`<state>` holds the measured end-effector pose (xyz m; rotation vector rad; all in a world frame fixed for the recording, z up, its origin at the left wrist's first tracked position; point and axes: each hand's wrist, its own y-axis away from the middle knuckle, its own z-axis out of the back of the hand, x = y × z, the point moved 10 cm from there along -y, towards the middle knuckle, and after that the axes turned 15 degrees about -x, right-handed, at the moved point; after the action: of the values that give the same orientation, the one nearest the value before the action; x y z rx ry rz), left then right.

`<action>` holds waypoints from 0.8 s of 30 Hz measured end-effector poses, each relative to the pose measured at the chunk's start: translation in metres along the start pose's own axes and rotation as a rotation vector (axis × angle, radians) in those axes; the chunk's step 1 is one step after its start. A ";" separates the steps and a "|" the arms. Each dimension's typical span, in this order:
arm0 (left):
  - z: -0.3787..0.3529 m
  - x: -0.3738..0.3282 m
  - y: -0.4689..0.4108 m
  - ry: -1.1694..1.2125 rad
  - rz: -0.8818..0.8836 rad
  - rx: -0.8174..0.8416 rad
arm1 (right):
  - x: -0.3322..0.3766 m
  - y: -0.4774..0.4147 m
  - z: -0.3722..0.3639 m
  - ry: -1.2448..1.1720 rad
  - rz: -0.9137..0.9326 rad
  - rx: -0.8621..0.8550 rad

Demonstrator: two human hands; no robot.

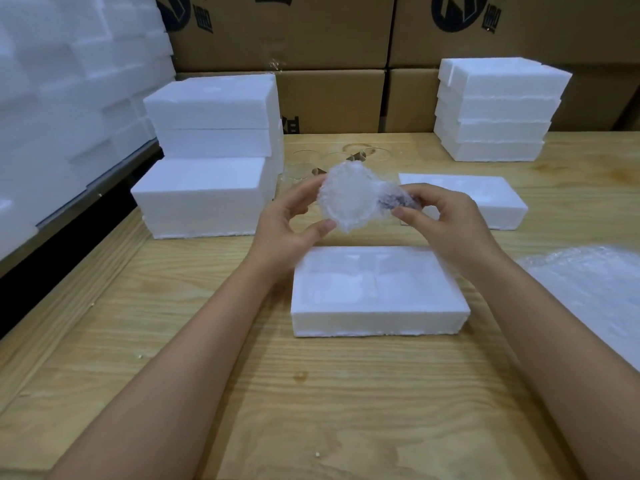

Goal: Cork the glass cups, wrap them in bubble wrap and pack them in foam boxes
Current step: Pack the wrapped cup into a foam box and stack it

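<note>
Bubble-wrapped cup (pixel 346 200) is held in the air above the far edge of the open foam box (pixel 377 320), clear of it; wrap is cloudy, with a round bulge on the left and a narrow twisted end on the right; a dark patch shows through the narrow end, identity not discernible.

Left hand (pixel 294 223): thumb below and fingers behind, curled around the round bulge.
Right hand (pixel 446 220): thumb and fingertips pinching the narrow end; remaining fingers curled in.

Open foam box lies flat on the wooden table (pixel 242 393), moulded recesses facing up.

Beyond the box, to its right: a second foam tray (pixel 498 209), flat; further back on that side, a stack of foam slabs (pixel 495 109).
Beyond the box, to its left: a stack of closed foam boxes (pixel 207 188).
Directly beyond the box, between the two stacks: bare glass cups (pixel 304 164), partly hidden by the wrapped one; count uncertain.
Right of the box, at the table edge: a bubble wrap sheet (pixel 595 289).
Behind everything: cardboard cartons (pixel 311 36); far left of the box, a wall of foam blocks (pixel 52 98).
</note>
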<state>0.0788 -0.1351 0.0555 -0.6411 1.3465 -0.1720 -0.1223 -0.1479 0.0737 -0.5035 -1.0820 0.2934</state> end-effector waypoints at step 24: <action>0.005 -0.025 -0.018 0.085 0.113 -0.059 | 0.007 -0.004 0.002 -0.237 -0.115 -0.094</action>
<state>0.0821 -0.1370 0.0864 -0.6106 1.4706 -0.0692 -0.1210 -0.1476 0.0817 -0.4964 -1.3550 0.2045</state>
